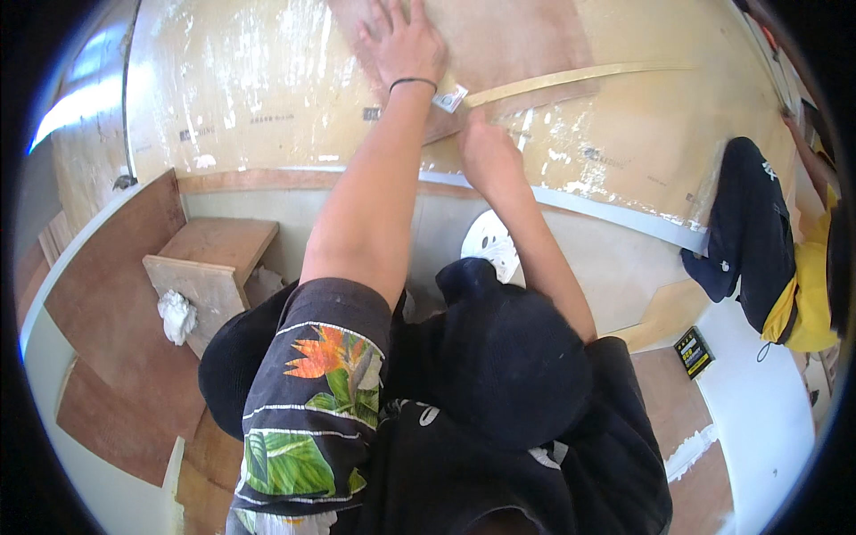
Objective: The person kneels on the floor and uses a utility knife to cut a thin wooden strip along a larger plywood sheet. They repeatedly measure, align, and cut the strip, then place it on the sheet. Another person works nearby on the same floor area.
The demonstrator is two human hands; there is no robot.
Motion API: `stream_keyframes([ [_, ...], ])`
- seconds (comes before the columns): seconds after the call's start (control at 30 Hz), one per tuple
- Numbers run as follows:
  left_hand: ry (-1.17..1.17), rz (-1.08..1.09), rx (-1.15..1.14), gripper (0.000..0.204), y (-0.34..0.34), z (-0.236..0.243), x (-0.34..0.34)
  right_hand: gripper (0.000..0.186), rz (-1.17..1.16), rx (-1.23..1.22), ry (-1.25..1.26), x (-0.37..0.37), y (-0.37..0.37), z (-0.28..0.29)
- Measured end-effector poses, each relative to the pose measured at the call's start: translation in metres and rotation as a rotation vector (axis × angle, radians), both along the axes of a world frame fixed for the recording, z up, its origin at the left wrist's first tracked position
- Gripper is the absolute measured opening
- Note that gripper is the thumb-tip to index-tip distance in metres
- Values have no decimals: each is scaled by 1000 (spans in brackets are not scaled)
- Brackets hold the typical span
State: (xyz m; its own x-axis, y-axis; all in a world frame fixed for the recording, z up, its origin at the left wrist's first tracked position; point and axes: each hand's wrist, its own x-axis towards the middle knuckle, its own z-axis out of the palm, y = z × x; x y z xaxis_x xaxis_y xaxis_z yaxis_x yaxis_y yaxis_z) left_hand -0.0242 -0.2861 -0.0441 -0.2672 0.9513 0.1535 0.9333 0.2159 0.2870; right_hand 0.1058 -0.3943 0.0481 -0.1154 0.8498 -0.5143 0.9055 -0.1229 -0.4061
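Left hand lies open and flat on the one panel. Right hand, below the panel's edge, grips one strip; bare surface lies left.

Matt brown plywood sheet, glossy pale resin-streaked board, small shiny metal scraper
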Motion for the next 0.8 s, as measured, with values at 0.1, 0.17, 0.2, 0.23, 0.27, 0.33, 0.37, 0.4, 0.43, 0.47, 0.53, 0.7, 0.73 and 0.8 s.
stream_keyframes([
  [0.1, 25, 10, 29, 45, 1, -2, 0, 26, -46, -24, 11, 9, -11, 11],
  [0.17, -66, 5, 58, 44, 0, -3, -3, 28, -96, 40, 113, 15, -22, 23],
  [0.2, -65, 5, 50, 37, -1, -3, -7, 29, -137, -32, 125, 19, -24, 28],
  [0.23, -112, -18, 126, 36, -1, -3, -11, 30, -185, 110, 168, 25, -22, 30],
  [0.27, -166, -45, 139, 35, -4, -1, -17, 31, -231, 175, 186, 33, -14, 29],
  [0.33, -228, -103, 185, 32, -10, 5, -28, 36, -324, 313, 169, 50, 7, 21],
  [0.37, -236, -104, 143, 30, -12, 10, -34, 39, -328, 363, 156, 59, 20, 13],
  [0.4, -206, -145, 177, 29, -15, 15, -41, 42, -353, 377, 117, 68, 32, 5],
  [0.43, -173, -147, 123, 28, -17, 21, -47, 44, -375, 389, 82, 75, 41, -3],
  [0.47, -211, -150, 87, 28, -18, 26, -49, 46, -363, 377, 30, 80, 47, -11],
  [0.53, -277, -138, 14, 27, -22, 35, -52, 49, -323, 380, -77, 84, 53, -24],
  [0.7, -270, -107, -88, 31, -24, 51, -49, 59, -563, 533, 78, 76, 35, -36],
  [0.73, -271, -102, -116, 32, -25, 52, -48, 59, -622, 500, 110, 76, 30, -36],
  [0.8, -283, -103, -137, 36, -24, 54, -47, 59, -731, 387, 189, 79, 17, -33],
])
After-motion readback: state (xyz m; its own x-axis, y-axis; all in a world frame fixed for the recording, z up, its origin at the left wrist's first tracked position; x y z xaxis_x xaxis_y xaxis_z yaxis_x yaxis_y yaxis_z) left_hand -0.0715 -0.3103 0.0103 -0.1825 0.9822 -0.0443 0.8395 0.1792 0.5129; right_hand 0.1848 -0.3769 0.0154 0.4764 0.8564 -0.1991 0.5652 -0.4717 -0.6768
